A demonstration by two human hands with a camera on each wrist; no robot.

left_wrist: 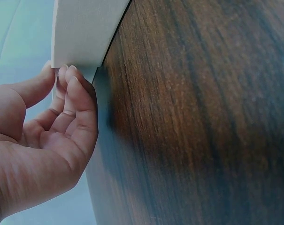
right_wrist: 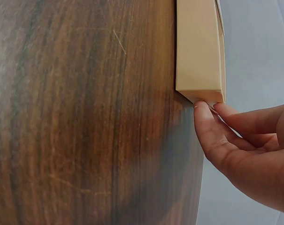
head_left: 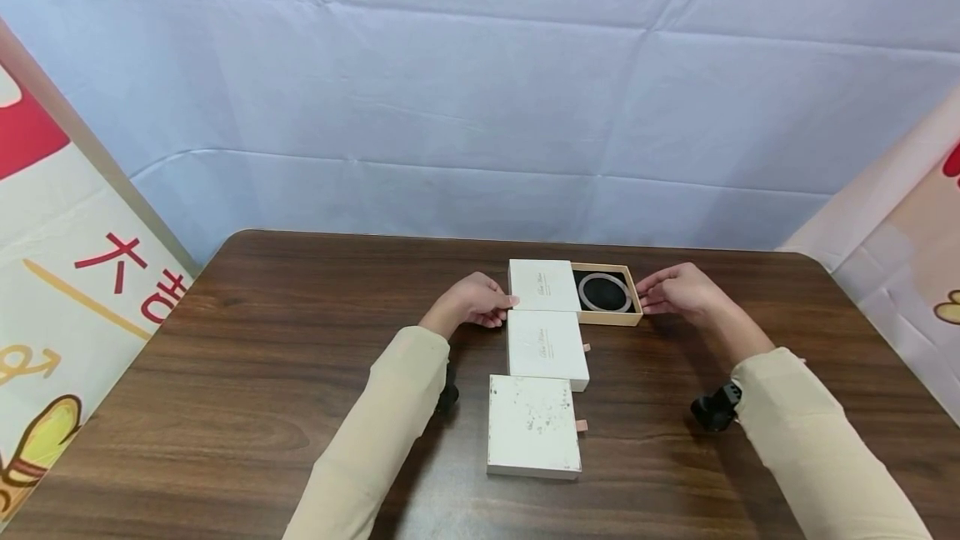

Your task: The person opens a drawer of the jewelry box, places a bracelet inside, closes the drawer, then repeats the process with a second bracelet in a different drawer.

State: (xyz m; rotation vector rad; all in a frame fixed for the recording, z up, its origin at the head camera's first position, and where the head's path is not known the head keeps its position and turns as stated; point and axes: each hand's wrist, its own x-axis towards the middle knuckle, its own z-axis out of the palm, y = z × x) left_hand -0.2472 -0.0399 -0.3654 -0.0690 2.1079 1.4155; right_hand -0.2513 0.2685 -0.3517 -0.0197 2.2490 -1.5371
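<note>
At the back of the table, a white slide-out gift box [head_left: 542, 285] stands with its tan drawer [head_left: 611, 318] pulled partway out to the right. A pale ring like a bangle [head_left: 584, 292] lies on the drawer's black lining. My left hand [head_left: 480, 300] holds the white sleeve at its left end, thumb at the upper edge and fingers bent against the end face. At the drawer's outer end, the thumb and fingers of my right hand [head_left: 681, 292] pinch a small pull tab [right_wrist: 213, 109], mostly hidden by the fingertips.
A second white box [head_left: 546, 347] lies right in front of the first, its pink tab to the right. Nearer still is a speckled white box [head_left: 532, 425], also with a tab. Behind the brown wooden table [head_left: 300, 357] hangs a pale cloth [head_left: 480, 107].
</note>
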